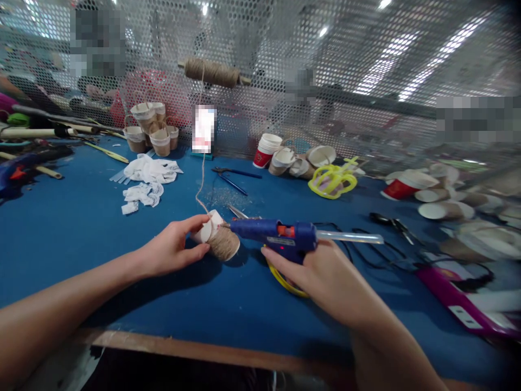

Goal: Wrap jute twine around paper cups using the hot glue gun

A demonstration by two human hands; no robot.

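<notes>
A paper cup, partly wrapped in brown twine, lies tilted on its side over the blue table. My left hand grips its white end between thumb and fingers. My right hand is closed round the handle of a blue glue gun, with a clear glue stick poking out at the back. The gun's nozzle points left and is at the cup's bare white part, touching or very close. A strand of twine runs from the cup up to a twine spool on the mesh.
Yellow-handled scissors lie under the glue gun, and blue pliers lie behind. Twine-wrapped cups stand back left near white lace. More cups, a yellow crown-shaped piece and a purple power strip occupy the right.
</notes>
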